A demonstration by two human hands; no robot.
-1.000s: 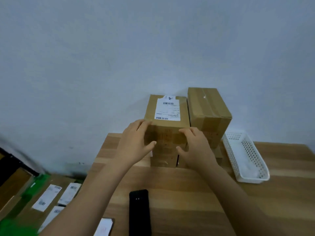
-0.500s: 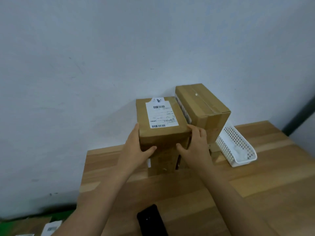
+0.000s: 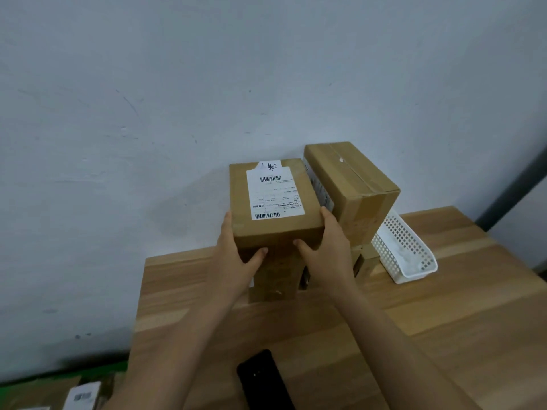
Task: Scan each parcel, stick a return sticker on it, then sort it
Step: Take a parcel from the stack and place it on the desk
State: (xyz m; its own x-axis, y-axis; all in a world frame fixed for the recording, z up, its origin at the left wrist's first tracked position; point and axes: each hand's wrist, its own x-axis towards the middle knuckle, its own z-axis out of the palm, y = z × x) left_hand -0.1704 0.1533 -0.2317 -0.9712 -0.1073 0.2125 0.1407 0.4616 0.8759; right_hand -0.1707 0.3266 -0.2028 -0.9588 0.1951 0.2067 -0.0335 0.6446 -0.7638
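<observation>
Gripping the labelled parcel (image 3: 275, 202) from both sides, the left hand (image 3: 233, 255) and right hand (image 3: 328, 250) wrap fingers round its side walls, thumbs pressed on the near face. It is at twelve o'clock on the table (image 3: 444, 306), on or just above a lower box (image 3: 276, 279). Lift it level, clear of the taller box (image 3: 352, 184) at three o'clock, then bring it label-up toward the black device (image 3: 263, 380) at six.

A brown cardboard parcel (image 3: 276, 229), its white barcoded shipping label (image 3: 275, 193) face-up, is gripped at its near corners by the left hand (image 3: 233, 258) and right hand (image 3: 330, 250) above a lower box (image 3: 276, 278). A taped second parcel (image 3: 352, 179) stands tilted just beside it at 3 o'clock.
</observation>
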